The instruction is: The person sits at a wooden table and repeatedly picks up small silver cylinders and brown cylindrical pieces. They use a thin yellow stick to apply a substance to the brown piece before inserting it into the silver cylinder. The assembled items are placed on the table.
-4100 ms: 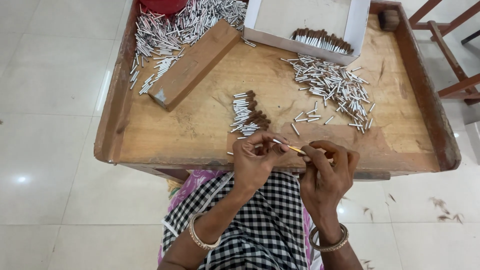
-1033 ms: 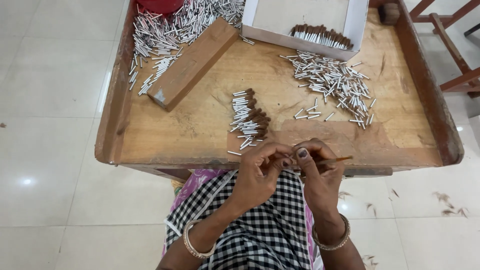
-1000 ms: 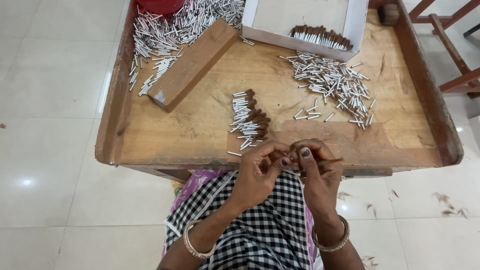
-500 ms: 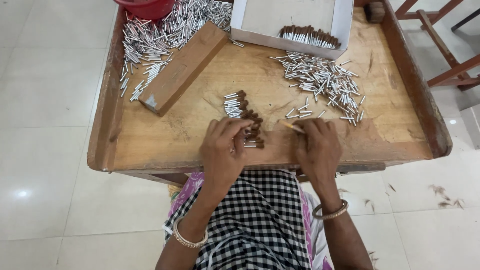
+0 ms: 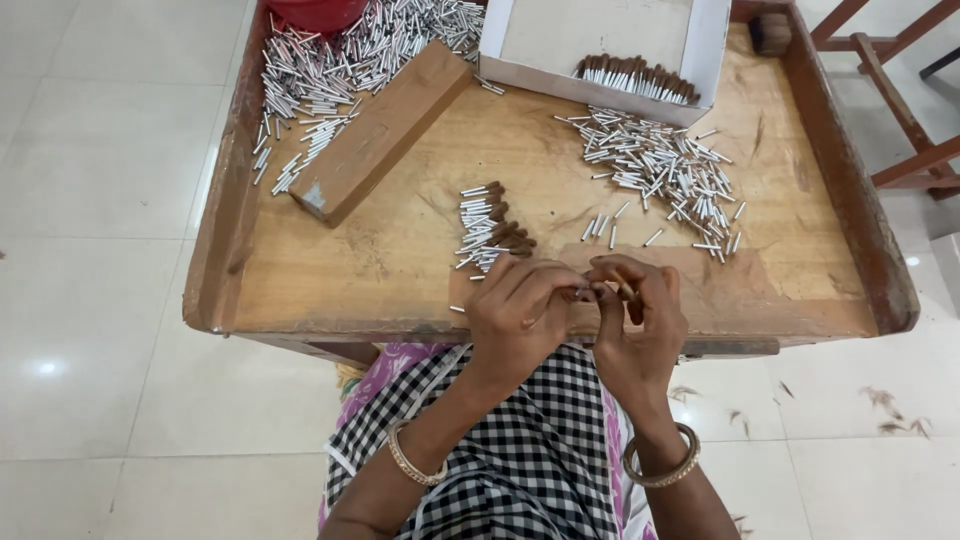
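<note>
Hands (image 5: 590, 300) at tray's near rim (image 5: 400, 322)

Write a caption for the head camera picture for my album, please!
Two hands, left hand and right hand, meet over small sticks on a wooden tray table.

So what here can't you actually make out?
- What the left hand and right hand pinch between them: the fingertips cover it in the head view.
- The red container: cut off by the top edge.
- The small sticks on the wooden tray: too small to tell their material.
- The wooden frame at right: cut off by the edge.
</note>
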